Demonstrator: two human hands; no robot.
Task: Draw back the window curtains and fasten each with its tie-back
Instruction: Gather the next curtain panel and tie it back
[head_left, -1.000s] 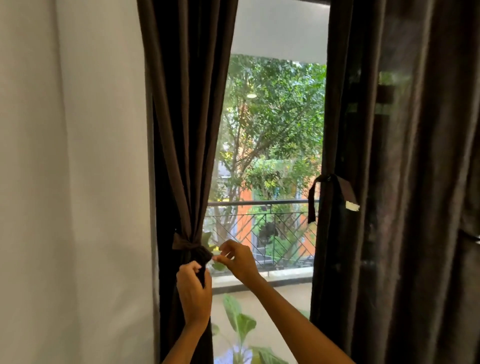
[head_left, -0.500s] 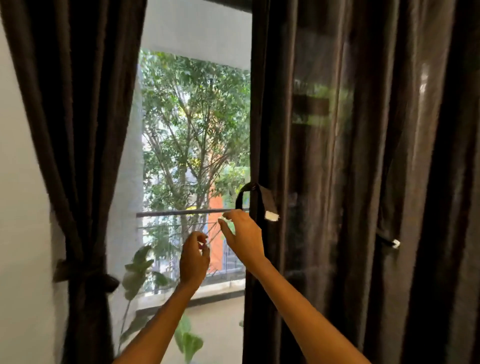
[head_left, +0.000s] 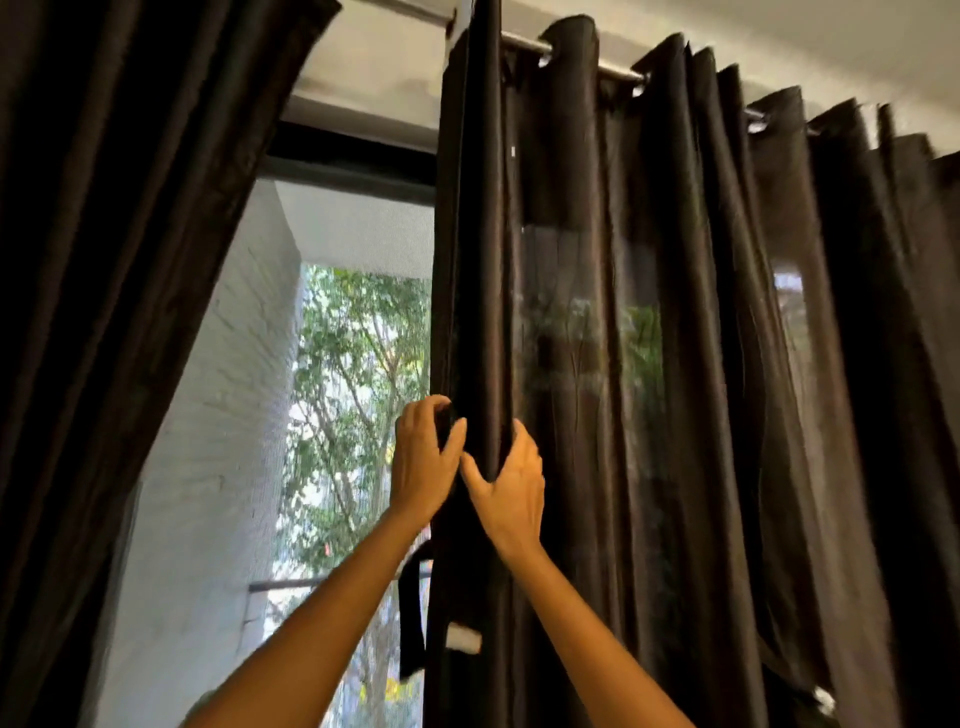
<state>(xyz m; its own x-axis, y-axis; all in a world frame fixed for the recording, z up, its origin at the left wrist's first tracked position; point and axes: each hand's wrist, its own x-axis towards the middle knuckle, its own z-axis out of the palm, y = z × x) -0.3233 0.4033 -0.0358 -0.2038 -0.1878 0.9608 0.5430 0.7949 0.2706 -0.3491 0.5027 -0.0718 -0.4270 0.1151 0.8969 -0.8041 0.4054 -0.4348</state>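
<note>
The dark brown right curtain (head_left: 649, 364) hangs spread along its rod, covering most of the window. My left hand (head_left: 423, 462) and my right hand (head_left: 511, 486) both grip its leading edge at about mid height, side by side. Below my hands the curtain's tie-back (head_left: 413, 618) dangles loose, with a white patch (head_left: 464, 638) at one end. The left curtain (head_left: 114, 260) slants away at the left, drawn back; its tie is out of view.
Between the two curtains the window (head_left: 353, 415) shows a white wall, trees and a railing. A metal curtain rod (head_left: 618, 73) runs along the top. A second white patch (head_left: 823, 699) shows low on the right curtain.
My view swung right and up from the tied left curtain. Both hands left that tie, rose past the hanging tie-back and took hold of the right curtain's edge.
</note>
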